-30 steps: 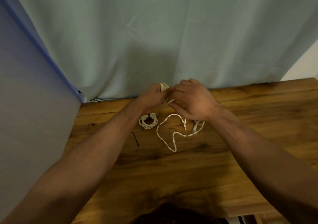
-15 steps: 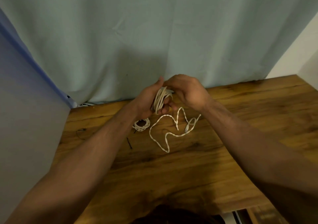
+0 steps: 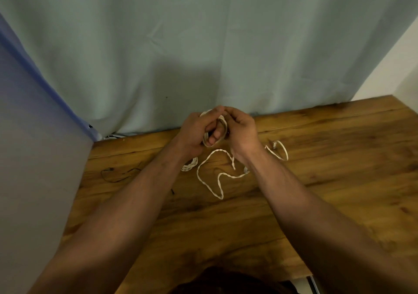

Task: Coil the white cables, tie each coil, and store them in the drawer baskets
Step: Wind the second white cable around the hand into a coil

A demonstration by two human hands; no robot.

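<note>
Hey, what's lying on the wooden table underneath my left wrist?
A small coil of white cable lies there on the brown wooden table. Only its right edge shows. The wrist of the left hand covers the rest, including any tie.

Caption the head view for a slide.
Left hand holds a white cable coil; right hand pinches it above a wooden table.
</note>
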